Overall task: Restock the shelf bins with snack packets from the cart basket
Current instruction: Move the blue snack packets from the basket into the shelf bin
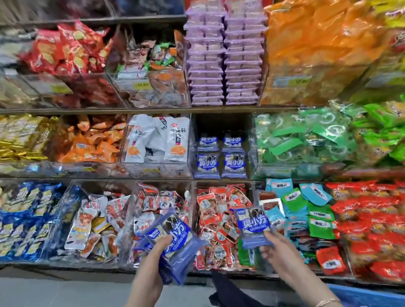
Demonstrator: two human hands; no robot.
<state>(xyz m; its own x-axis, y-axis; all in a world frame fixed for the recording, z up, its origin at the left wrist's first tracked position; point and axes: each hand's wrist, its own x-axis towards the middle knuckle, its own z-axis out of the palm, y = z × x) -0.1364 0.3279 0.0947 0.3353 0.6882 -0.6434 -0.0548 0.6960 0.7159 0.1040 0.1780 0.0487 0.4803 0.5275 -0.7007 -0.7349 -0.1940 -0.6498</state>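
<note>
Blue snack packets (pixel 173 248), several in a stack, sit in the left hand (pixel 154 264), with the thumb laid across the top face and the fingers curled beneath. The stack probably serves as a reserve from which single items are fed. The right hand (pixel 275 250) pinches a single packet (pixel 253 223) by its lower edge, upright and label outward, presumably so it can be stood in line with its fellows.

Both hands are held in front of the lowest shelf, below the matching bin (pixel 218 122) on the middle shelf. There, identical shelved packets (pixel 220 156) stand two across and two high, with bare space above them. Judged from this, that bin is the destination and is only partly filled.

Clear-walled bins divide each shelf by product. White packets (pixel 155 139) lie to the left of the matching bin, green packets (pixel 303 136) to its right, and purple packs (pixel 224 54) are stacked in two columns above it. Red-and-white packets (pixel 218 216) lie loose in the lowest shelf's bins, behind the hands.

The cart basket (pixel 358 290), also blue, shows only an edge at lower right. Its contents are out of view.
</note>
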